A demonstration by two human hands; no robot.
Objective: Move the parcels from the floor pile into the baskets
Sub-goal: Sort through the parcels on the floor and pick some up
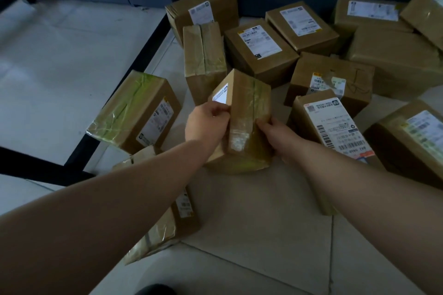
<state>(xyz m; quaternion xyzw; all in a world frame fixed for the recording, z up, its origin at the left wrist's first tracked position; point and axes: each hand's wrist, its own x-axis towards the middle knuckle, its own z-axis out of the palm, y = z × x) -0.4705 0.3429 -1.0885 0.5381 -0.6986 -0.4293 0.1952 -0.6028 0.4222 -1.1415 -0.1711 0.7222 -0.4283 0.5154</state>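
The parcels are matt brown cardboard, bound with glossy clear tape that catches a greenish sheen, plainest on the box at the left. Their white labels look like smooth paper. The floor is pale smooth tile with thin grout lines

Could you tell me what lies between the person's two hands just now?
In the head view, a taped cardboard parcel sits between the left hand and right hand, gripped on both sides.
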